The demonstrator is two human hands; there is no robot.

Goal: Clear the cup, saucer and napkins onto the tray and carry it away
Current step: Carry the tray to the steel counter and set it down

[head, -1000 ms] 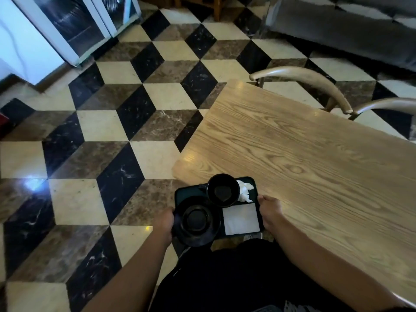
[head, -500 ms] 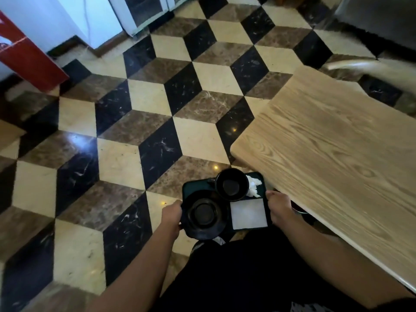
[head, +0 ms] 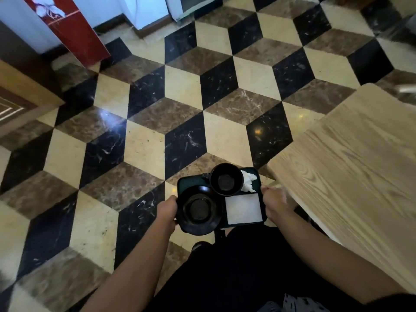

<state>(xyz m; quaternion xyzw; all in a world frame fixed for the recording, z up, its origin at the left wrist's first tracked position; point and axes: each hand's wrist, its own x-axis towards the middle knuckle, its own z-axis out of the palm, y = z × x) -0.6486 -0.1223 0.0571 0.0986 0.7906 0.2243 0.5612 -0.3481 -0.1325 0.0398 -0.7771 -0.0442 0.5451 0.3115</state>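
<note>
A dark green tray (head: 188, 182) is held level in front of my body, over the floor. My left hand (head: 166, 211) grips its left edge and my right hand (head: 273, 202) grips its right edge. On the tray, a black saucer (head: 198, 210) lies at the near left, overhanging the rim. A black cup (head: 226, 182) stands at the far middle. A crumpled white napkin (head: 248, 182) lies to the right of the cup, and a flat square white napkin (head: 244, 208) lies at the near right.
A light wooden table (head: 351, 167) fills the right side, its corner close to my right hand. Chequered marble floor (head: 171, 109) stretches ahead. A red panel (head: 67, 28) and white cabinets (head: 146, 10) stand at the far left, and a wooden step (head: 20, 93) at the left.
The tray has come off the table and now hangs over the floor. My view has swung left, so the table has slid to the right and the red panel has come closer.
</note>
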